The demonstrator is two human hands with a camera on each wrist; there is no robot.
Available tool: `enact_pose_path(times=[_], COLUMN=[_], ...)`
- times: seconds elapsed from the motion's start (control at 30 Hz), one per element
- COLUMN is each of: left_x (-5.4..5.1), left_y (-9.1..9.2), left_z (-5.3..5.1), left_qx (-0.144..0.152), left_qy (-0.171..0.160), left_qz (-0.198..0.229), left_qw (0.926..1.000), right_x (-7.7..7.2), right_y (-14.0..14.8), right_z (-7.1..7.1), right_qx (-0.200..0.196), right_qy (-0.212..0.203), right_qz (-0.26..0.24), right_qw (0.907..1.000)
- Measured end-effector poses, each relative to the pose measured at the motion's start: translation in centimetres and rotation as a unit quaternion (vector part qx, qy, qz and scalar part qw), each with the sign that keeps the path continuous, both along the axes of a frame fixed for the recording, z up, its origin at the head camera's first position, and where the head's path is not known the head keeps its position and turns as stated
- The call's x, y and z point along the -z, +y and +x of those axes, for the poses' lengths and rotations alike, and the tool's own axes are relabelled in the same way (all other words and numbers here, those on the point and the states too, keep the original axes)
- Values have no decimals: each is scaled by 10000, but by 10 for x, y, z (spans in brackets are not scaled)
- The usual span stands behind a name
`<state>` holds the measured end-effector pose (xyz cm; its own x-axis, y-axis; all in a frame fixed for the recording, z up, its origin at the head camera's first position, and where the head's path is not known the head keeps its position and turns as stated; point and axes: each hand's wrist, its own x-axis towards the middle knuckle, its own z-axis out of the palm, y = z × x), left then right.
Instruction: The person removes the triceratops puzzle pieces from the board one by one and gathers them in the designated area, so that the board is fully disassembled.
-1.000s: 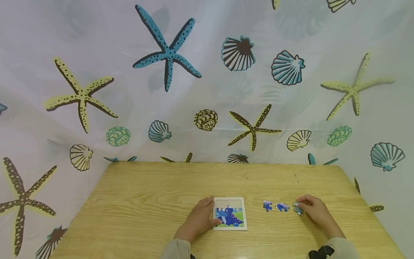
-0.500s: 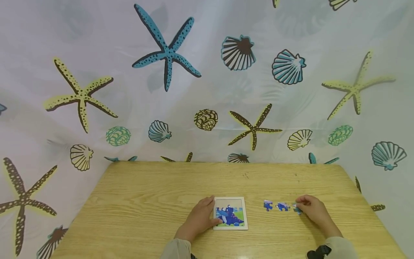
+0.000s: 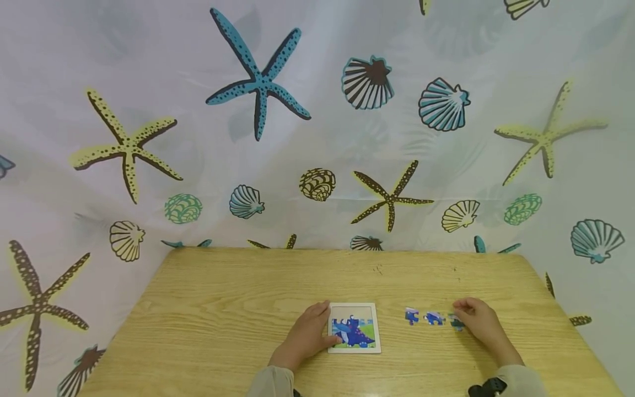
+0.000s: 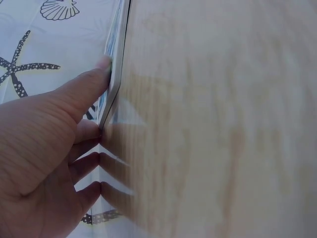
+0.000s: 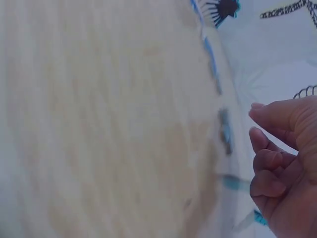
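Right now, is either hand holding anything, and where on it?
The left hand holds the jigsaw puzzle tray by its left edge, thumb on top. The right hand holds nothing; it hovers over the rightmost jigsaw piece.

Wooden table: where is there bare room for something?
Free: left of the left hand; between the puzzle frame and the patterned cloth; narrowly, between frame and loose pieces. Crowded: along those pieces to the right hand.

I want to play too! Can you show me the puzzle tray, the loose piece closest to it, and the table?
Puzzle tray [image 3: 358,311], head view, on its unfilled upper part.
Closest loose piece [image 3: 412,316], head view, on its middle.
Table [image 3: 238,292], head view, on its wooden top.
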<state>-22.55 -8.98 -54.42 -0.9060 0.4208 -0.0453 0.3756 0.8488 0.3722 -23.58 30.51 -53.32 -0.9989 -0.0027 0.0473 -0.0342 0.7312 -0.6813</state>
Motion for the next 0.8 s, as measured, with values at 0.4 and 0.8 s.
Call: enact_pose_path(times=[0.4, 0.8], left_x=[-2, -3], left_y=[0, 0], left_z=[1, 3], left_qx=[-6, -62], left_qy=[52, 38], left_qz=[1, 52], left_qw=[10000, 10000], right_x=[-18, -1], right_y=[-69, -152], right_z=[-10, -7], right_qx=[-548, -1424], right_qy=[4, 131], right_qz=[-596, -812], right_qw=[9967, 9864])
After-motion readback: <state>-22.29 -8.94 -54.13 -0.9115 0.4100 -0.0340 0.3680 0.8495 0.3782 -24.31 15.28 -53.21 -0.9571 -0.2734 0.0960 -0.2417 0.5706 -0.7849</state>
